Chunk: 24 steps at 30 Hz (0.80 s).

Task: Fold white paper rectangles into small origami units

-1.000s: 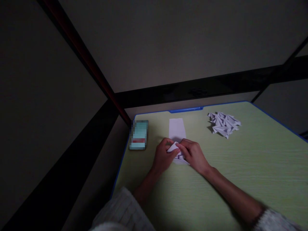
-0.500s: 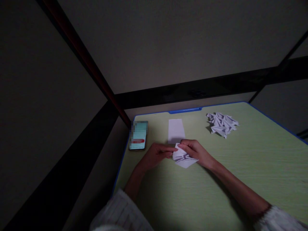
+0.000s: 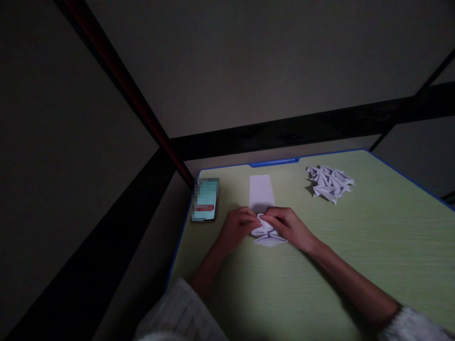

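Observation:
A partly folded piece of white paper (image 3: 267, 233) is between my two hands, low over the table. From its left side my left hand (image 3: 239, 227) pinches the upper edge with thumb and fingers. My right hand (image 3: 289, 227) grips the same paper at the upper right, thumb on top. Several creases and pointed flaps show on the paper's near side; my fingers cover its upper part. Just beyond my hands lies a flat white sheet of paper (image 3: 261, 192).
Several folded white paper pieces (image 3: 330, 182) lie clustered at the back right of the light green table (image 3: 373, 237). A phone (image 3: 206, 199) with its screen lit lies at the left edge. A blue tray strip (image 3: 275, 162) runs along the back edge, near the wall.
My left hand has moved in from the paper's left edge and now pinches its top. The folded paper has tilted, its lower flap looking flatter. My right hand keeps its hold.

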Each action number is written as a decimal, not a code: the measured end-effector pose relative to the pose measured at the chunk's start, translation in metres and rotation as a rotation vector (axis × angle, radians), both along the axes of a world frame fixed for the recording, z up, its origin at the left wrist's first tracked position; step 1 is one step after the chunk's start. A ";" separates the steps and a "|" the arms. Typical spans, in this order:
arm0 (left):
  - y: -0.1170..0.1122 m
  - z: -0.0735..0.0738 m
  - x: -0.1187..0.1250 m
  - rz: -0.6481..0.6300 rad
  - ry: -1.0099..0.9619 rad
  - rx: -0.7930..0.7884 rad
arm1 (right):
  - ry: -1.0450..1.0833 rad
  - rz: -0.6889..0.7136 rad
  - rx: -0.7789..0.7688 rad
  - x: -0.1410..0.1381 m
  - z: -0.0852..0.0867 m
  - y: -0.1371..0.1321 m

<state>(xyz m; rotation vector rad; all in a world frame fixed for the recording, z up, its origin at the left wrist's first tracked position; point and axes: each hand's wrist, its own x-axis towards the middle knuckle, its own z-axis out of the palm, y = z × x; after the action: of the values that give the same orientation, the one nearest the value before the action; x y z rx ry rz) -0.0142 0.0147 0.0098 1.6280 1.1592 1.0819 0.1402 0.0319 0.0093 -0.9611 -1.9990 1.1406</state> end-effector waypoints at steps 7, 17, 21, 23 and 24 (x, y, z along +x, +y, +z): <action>-0.002 -0.007 0.012 0.249 -0.152 0.004 | 0.156 -0.036 -0.236 -0.004 -0.003 -0.001; -0.010 -0.015 0.025 0.452 -0.260 -0.065 | 0.282 -0.057 -0.550 -0.008 -0.009 0.001; -0.010 -0.016 0.026 0.495 -0.247 -0.031 | 0.301 -0.019 -0.564 -0.007 -0.010 0.001; -0.010 -0.016 0.028 0.504 -0.250 -0.048 | 0.303 0.003 -0.574 -0.006 -0.010 0.001; -0.010 -0.015 0.029 0.508 -0.265 -0.067 | 0.295 0.005 -0.573 -0.005 -0.010 0.001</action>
<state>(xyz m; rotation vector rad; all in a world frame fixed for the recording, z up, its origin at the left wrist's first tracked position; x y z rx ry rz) 0.0143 0.0046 -0.0056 1.1165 1.4462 1.5059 0.1347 0.0326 -0.0004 -0.9814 -1.4633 1.7952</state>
